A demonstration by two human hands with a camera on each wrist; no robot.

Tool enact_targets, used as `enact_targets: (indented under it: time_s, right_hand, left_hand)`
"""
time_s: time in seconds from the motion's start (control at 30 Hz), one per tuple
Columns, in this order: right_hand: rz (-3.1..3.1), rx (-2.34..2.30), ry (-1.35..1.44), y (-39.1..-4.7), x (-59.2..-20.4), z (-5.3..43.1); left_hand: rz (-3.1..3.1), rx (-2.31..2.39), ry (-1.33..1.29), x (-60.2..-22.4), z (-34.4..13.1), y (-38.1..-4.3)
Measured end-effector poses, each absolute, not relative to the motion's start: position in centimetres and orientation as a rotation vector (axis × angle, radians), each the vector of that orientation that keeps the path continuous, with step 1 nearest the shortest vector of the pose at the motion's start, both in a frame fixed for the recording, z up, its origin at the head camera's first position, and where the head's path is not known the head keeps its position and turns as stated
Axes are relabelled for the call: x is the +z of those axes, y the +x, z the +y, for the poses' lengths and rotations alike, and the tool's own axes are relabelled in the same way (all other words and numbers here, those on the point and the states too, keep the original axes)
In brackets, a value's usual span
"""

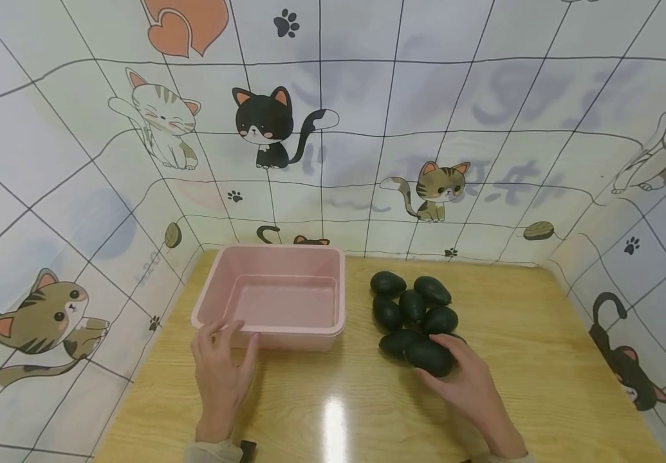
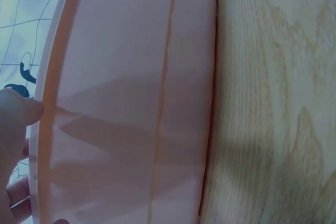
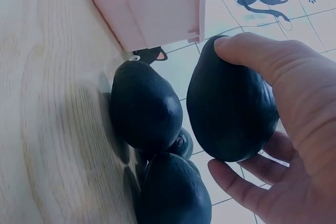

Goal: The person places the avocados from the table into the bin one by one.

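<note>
A dark green avocado (image 3: 231, 103) is in my right hand (image 1: 464, 386), gripped between thumb and fingers. It is held over the near end of a cluster of several other avocados (image 1: 387, 313) on the table, and overlaps them in the head view. In the right wrist view, another avocado (image 3: 144, 106) rests on the wood just beside the held one. My left hand (image 1: 222, 366) holds the near rim of a pink plastic tub (image 1: 286, 341), thumb on the outer side and fingers over the edge. The inside of the tub shows bare in the head view.
The wooden table (image 1: 333, 411) meets tiled-pattern walls with cartoon cats (image 1: 269, 128) at the back and both sides. The tub stands at the back left, close to the back wall, with the avocados right of it.
</note>
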State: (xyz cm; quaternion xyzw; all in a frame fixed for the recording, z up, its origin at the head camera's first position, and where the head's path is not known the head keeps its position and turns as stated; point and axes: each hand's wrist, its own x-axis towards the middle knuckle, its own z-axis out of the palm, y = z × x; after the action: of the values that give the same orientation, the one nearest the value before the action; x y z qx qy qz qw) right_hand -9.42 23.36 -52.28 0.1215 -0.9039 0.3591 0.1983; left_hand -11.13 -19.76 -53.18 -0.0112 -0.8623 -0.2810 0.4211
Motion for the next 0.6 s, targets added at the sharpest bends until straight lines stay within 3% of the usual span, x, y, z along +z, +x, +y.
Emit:
enact_targets:
  time_s: [0.6]
  right_hand:
    - [-2.582,1.019,0.329,-9.7,-51.1,22.5]
  left_hand:
    - [-2.178,-0.722,-0.018,-53.5,-19.9,-11.1]
